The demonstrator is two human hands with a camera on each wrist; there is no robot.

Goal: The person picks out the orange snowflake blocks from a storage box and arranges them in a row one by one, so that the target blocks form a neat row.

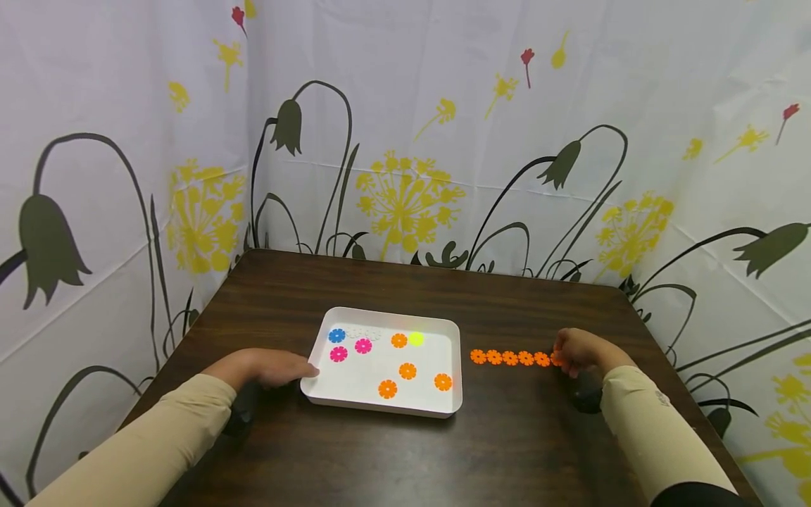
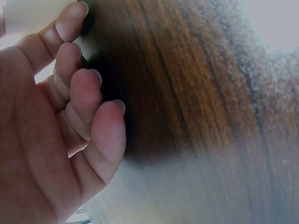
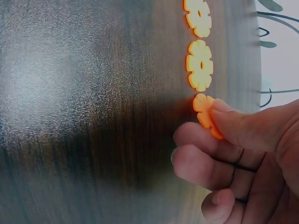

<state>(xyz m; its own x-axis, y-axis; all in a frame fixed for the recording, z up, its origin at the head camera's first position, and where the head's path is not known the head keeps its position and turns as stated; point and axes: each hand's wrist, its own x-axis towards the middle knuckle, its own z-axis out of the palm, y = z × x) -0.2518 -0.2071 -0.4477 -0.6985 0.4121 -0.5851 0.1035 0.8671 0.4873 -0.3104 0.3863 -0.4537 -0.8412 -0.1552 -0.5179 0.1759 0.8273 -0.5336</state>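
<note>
My left hand [image 1: 269, 367] is at the left side of a white tray [image 1: 380, 406], its thumb over the rim and its other fingers loosely curled outside, low by the table in the left wrist view. Between thumb and fingertips, my right hand [image 1: 586, 352] pinches an orange flower-shaped disc [image 3: 205, 114], tilted at the end of a row. The nearest orange disc of that row [image 3: 201, 65] lies flat just beside it. Several more orange discs [image 1: 510, 358] continue the straight line toward the tray.
Inside the tray lie loose orange discs [image 1: 388, 389], pink discs [image 1: 364, 346], a blue disc [image 1: 337, 336], a yellow disc [image 1: 416, 339] and white discs [image 1: 362, 334]. Everything stands on a dark wooden table [image 1: 405, 458]. A flower-patterned curtain [image 1: 405, 120] hangs behind and at both sides.
</note>
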